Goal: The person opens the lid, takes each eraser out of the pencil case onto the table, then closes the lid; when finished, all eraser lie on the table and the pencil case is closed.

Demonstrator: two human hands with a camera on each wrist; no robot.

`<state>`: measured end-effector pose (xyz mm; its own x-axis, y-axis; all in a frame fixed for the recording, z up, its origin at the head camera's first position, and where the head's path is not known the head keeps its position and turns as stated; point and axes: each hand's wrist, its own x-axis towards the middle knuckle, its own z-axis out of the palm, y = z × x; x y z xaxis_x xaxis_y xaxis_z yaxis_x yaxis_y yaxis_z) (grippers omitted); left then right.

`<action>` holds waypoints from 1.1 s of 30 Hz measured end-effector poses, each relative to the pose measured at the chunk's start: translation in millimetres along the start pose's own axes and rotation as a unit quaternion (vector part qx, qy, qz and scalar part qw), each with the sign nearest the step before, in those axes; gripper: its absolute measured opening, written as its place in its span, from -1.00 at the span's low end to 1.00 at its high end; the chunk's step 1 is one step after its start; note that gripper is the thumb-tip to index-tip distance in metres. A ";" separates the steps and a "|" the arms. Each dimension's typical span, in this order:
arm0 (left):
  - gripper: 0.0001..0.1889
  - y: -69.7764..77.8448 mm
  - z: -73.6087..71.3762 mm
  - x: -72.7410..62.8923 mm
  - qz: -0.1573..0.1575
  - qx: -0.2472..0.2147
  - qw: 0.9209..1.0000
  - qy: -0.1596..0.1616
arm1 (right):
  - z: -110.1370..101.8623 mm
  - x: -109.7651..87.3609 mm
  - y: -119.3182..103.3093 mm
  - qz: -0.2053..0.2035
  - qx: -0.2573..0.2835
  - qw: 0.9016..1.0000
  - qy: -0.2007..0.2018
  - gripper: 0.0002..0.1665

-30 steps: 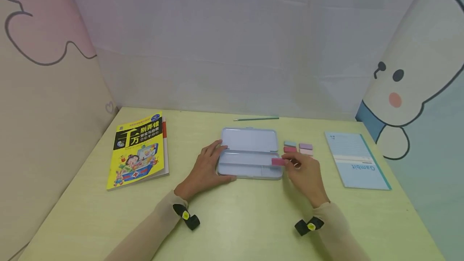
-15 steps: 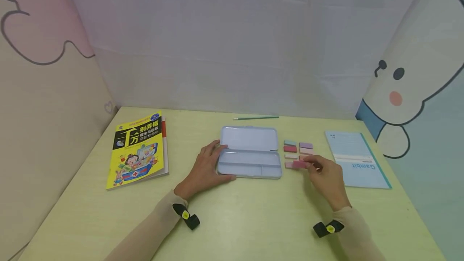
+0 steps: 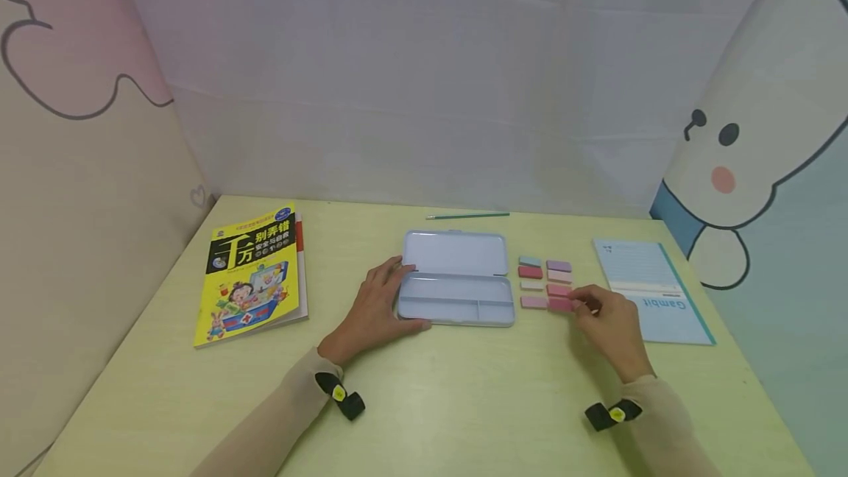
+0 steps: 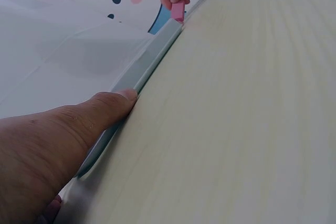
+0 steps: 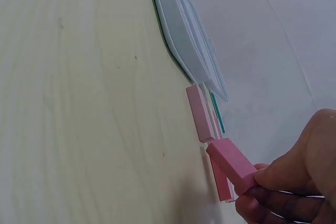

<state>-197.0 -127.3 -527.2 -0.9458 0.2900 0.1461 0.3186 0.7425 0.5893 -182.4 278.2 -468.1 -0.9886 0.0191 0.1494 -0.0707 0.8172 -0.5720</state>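
Note:
A pale blue-white pencil case (image 3: 456, 288) lies with its lid laid back on the table. Around its left end my left hand (image 3: 374, 304) holds it, index finger near the hinge; the thumb (image 4: 113, 109) presses the front edge in the left wrist view. To the case's right, my right hand (image 3: 612, 326) pinches one end of a dark pink eraser (image 5: 232, 163) between thumb and fingers. That eraser sits at the near right corner of two columns of erasers. A lighter pink eraser (image 3: 534, 302) lies to its left, and another pink eraser (image 3: 559, 290) is just behind it.
Farther back are blue (image 3: 529, 260), red (image 3: 530, 271) and purple (image 3: 559, 266) erasers. A light blue notebook (image 3: 652, 293) lies right of them. Behind the case is a green pencil (image 3: 467, 216). A yellow book (image 3: 250, 278) lies at the left on another one.
My right hand has carried the dark pink eraser from over the case's right end rightward to the near end of the eraser columns. My left hand has stayed on the case.

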 end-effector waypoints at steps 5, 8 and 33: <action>0.07 1.7 -1.1 -0.4 0.003 0.000 1.000 0.002 | -0.1 0.5 3.0 -0.001 -0.007 1.000 -0.005 -0.79; 0.07 2.5 -2.0 -0.8 0.001 -0.005 1.000 0.000 | 0.5 1.1 4.9 -0.004 -0.013 1.000 -0.006 -0.80; 0.06 3.9 -2.9 -1.0 -0.001 -0.003 1.000 -0.003 | 6.1 3.1 7.6 -0.022 -0.004 0.999 0.025 -0.71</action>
<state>-195.0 -126.4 -522.7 -0.9461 0.2923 0.1394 0.3160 0.7394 0.5944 -186.8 280.9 -477.0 -0.9765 0.0118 0.2150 -0.1129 0.8222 -0.5579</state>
